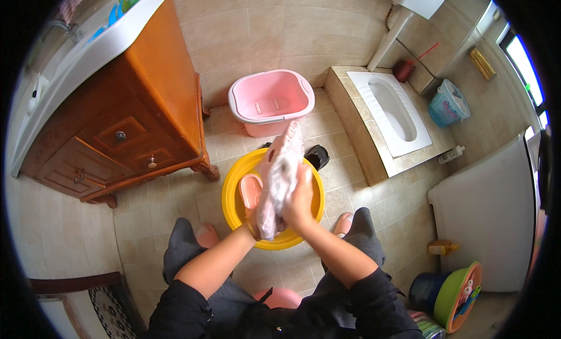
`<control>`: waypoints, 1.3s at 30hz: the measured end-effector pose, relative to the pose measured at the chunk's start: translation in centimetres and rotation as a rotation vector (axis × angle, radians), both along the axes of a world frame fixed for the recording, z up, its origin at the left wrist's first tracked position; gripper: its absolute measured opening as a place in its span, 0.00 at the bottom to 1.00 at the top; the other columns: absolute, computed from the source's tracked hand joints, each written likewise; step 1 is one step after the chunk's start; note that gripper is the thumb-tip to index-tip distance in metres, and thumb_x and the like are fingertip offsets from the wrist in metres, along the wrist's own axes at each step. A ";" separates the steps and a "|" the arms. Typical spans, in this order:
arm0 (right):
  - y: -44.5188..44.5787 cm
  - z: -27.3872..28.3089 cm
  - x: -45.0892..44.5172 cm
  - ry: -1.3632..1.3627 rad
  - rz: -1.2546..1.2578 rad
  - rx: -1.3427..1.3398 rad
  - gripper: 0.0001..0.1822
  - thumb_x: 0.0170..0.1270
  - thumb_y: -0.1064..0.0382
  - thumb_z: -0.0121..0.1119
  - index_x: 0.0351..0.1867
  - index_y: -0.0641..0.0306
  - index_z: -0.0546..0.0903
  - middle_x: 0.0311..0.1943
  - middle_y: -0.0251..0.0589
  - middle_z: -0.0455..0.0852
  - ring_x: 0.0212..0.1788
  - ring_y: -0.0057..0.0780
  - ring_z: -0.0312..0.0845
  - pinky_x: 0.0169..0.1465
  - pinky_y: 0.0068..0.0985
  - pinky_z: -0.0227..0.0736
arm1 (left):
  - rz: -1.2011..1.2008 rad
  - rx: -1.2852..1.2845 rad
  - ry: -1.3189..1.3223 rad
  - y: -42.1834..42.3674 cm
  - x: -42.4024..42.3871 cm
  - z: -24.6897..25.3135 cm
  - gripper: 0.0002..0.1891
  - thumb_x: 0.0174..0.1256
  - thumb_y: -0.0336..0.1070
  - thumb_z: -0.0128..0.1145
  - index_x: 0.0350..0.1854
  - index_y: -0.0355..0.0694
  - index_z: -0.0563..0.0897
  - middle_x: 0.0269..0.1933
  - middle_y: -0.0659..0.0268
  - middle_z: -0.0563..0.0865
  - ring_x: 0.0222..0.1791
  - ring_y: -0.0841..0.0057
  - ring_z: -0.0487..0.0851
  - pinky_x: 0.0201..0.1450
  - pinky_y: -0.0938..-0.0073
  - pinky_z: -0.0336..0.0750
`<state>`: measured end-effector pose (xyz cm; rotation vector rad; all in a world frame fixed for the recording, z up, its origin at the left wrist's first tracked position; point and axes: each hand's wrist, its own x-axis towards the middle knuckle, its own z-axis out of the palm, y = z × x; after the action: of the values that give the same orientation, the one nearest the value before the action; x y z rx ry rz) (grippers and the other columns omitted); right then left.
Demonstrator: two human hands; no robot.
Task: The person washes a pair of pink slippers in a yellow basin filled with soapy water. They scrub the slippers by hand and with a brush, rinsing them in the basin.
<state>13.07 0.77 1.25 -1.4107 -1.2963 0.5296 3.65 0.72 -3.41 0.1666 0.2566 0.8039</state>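
A pale pink item, apparently a shoe (282,181), is raised over a yellow plastic basin (229,198), its upper end pointing away from me. White suds coat much of it. My right hand (301,198) grips its right side, blurred; whether those fingers also hold something else cannot be made out. My left hand (253,218) supports it from the left and below, mostly hidden behind it, with a band around the wrist. Inside the basin, left of the shoe, lies a peach-coloured plastic piece (251,190), partly covered.
Beyond the basin stand a pink plastic tub (271,95) and a black shoe (317,157). A wooden cabinet (131,133) is left; a raised squat toilet (392,113) and blue bin (448,104) are right. Nested basins (451,295) sit lower right, near a white appliance (482,220).
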 end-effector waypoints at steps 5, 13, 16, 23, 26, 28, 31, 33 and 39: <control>-1.9 0.6 -0.3 -0.150 0.078 0.068 0.21 0.66 0.61 0.56 0.59 0.60 0.72 0.49 0.49 0.76 0.49 0.45 0.77 0.54 0.38 0.72 | -0.022 0.057 0.094 0.0 -1.3 -0.9 0.23 0.75 0.56 0.43 0.66 0.50 0.69 0.55 0.71 0.78 0.52 0.78 0.79 0.52 0.74 0.77; 7.0 -1.6 11.0 0.995 0.267 0.026 0.16 0.75 0.50 0.46 0.51 0.55 0.75 0.35 0.30 0.77 0.33 0.19 0.70 0.39 0.24 0.70 | -0.192 0.450 0.779 -1.0 -1.8 1.2 0.19 0.73 0.49 0.47 0.56 0.43 0.78 0.41 0.61 0.84 0.38 0.68 0.84 0.41 0.70 0.77; 8.1 -2.3 11.8 0.696 0.120 -0.239 0.15 0.72 0.48 0.52 0.45 0.57 0.76 0.32 0.32 0.77 0.30 0.23 0.70 0.35 0.26 0.70 | 0.147 0.808 1.320 -0.4 -1.7 1.1 0.14 0.70 0.38 0.52 0.52 0.36 0.81 0.39 0.54 0.87 0.44 0.61 0.86 0.49 0.68 0.77; 6.3 3.0 10.1 0.997 -0.130 -0.036 0.18 0.68 0.47 0.59 0.43 0.59 0.76 0.35 0.32 0.78 0.35 0.23 0.75 0.40 0.25 0.73 | 0.376 0.886 1.563 1.2 -4.3 2.4 0.21 0.59 0.45 0.68 0.47 0.34 0.82 0.40 0.56 0.87 0.41 0.66 0.85 0.47 0.73 0.77; 5.0 2.4 8.8 0.583 -0.130 0.147 0.12 0.69 0.62 0.56 0.50 0.63 0.76 0.37 0.34 0.79 0.40 0.27 0.78 0.43 0.24 0.73 | 0.508 0.863 1.584 1.4 -3.7 2.4 0.18 0.55 0.47 0.70 0.32 0.37 0.80 0.34 0.56 0.83 0.35 0.57 0.82 0.39 0.62 0.75; 4.2 2.0 6.6 0.030 -0.135 0.043 0.16 0.66 0.67 0.56 0.55 0.62 0.75 0.39 0.43 0.80 0.43 0.37 0.80 0.45 0.30 0.76 | 0.477 0.897 1.650 1.6 -4.1 2.5 0.14 0.54 0.42 0.69 0.36 0.39 0.81 0.34 0.56 0.83 0.37 0.56 0.82 0.39 0.61 0.75; 1.8 1.4 3.1 -0.665 0.072 0.037 0.22 0.56 0.68 0.60 0.55 0.54 0.76 0.45 0.52 0.78 0.45 0.53 0.79 0.42 0.42 0.77 | 0.547 0.916 1.475 1.2 -3.6 1.2 0.13 0.54 0.37 0.67 0.40 0.38 0.83 0.35 0.55 0.85 0.38 0.55 0.83 0.40 0.61 0.76; 2.4 1.2 3.4 -0.726 0.022 -0.024 0.23 0.54 0.68 0.61 0.54 0.53 0.77 0.45 0.52 0.78 0.45 0.54 0.79 0.42 0.43 0.76 | 0.538 0.905 1.439 0.6 -3.3 0.8 0.14 0.55 0.33 0.66 0.42 0.35 0.83 0.36 0.55 0.85 0.38 0.62 0.84 0.41 0.67 0.77; 4.5 1.2 5.4 -0.448 -0.176 -0.082 0.22 0.57 0.60 0.65 0.53 0.60 0.76 0.45 0.56 0.77 0.42 0.56 0.79 0.41 0.44 0.75 | 0.460 0.352 0.812 0.5 -2.8 0.2 0.16 0.54 0.27 0.65 0.46 0.35 0.80 0.40 0.67 0.85 0.40 0.78 0.82 0.45 0.75 0.76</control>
<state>18.45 5.31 2.49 -1.7592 -1.4920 0.1503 0.86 1.19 -3.17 0.7916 0.9431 1.2089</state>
